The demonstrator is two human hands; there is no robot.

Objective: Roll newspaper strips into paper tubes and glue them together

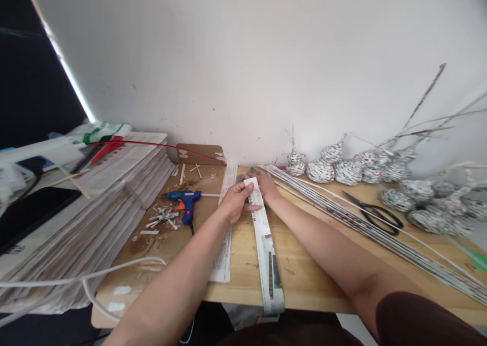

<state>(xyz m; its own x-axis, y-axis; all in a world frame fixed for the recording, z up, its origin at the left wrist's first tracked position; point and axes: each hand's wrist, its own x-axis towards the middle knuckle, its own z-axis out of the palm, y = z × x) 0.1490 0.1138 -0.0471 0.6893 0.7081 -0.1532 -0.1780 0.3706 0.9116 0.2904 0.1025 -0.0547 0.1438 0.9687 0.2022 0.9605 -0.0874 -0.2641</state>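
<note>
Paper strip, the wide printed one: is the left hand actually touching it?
Touching. The head view shows the left hand gripping the paper strip near its far end, with the thumb lying on its upper face.

Soft, moderately bright light covers the pale wall [243, 72] and desk [243, 270]; a glaring white strip [70, 79] edges the dark upper left. Shadows are faint, the sides stretch and smear, and fine print is blurred.
</note>
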